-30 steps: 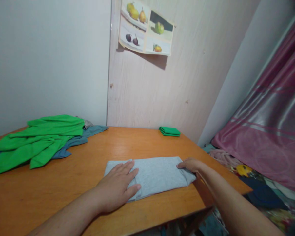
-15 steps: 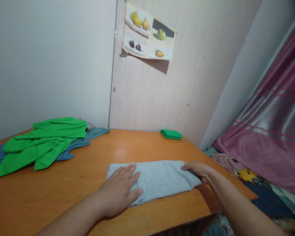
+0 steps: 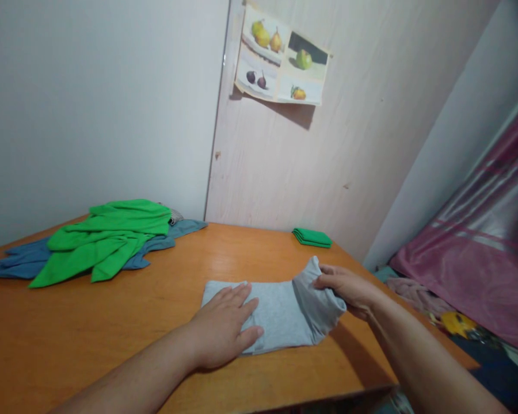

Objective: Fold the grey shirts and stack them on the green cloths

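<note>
A light grey garment (image 3: pixel 280 316), folded into a long strip, lies near the front edge of the wooden table (image 3: pixel 155 322). My left hand (image 3: pixel 228 325) rests flat on its left part, fingers spread. At the other end, my right hand (image 3: pixel 343 287) pinches the garment's edge between thumb and fingers. That end is raised off the table and bent up toward the left, while the rest stays flat. Part of the cloth's left side is hidden under my left hand.
A loose bright green cloth (image 3: pixel 129 230) lies over blue clothing (image 3: pixel 26 259) at the back left. A folded green cloth (image 3: pixel 312 237) sits near the far right corner. Walls stand behind the table; a pink curtain (image 3: pixel 466 264) hangs on the right, above more piled fabric.
My right hand has lifted the garment's right end off the table and bent it inward. My left hand stays flat on the cloth. The view has shifted slightly left.
</note>
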Available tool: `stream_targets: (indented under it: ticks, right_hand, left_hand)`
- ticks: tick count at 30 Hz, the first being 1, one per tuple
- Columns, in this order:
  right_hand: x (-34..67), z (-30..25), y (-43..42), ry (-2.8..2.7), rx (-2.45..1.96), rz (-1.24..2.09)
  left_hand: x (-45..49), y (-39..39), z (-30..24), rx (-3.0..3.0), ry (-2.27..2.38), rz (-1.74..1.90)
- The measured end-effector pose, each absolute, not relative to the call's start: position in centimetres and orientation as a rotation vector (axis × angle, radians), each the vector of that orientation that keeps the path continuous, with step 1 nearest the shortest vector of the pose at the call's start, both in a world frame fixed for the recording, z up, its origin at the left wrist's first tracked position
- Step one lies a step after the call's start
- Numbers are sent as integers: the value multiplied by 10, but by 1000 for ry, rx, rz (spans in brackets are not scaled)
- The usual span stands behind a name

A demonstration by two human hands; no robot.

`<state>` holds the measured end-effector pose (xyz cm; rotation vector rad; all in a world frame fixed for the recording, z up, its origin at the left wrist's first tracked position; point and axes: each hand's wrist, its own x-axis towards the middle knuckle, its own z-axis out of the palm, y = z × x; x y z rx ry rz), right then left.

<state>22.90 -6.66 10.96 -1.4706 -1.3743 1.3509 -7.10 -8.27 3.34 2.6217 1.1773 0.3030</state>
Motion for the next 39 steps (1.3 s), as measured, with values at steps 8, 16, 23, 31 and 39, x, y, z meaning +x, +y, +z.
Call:
stream_targets:
  ticks: [8, 16, 23, 31, 39]
  right_hand:
    - [173, 89, -62, -1716, -1513, 1170]
    - [147, 65, -50, -2051, -1691, 818]
    - [146, 60, -47, -2204, -1792, 587]
    - [151, 79, -46, -2376, -1888, 376]
    - [134, 62, -54, -2428, -1928, 289]
  left_hand:
    - [-69, -87, 40, 2639, 1207, 259]
    - [-68, -87, 38, 2644, 1194, 283]
    - [-68, -88, 40, 2651, 1189, 282]
    - [-69, -86, 36, 2647, 1167, 308]
    - [-68, -85, 33, 2653, 1163, 342]
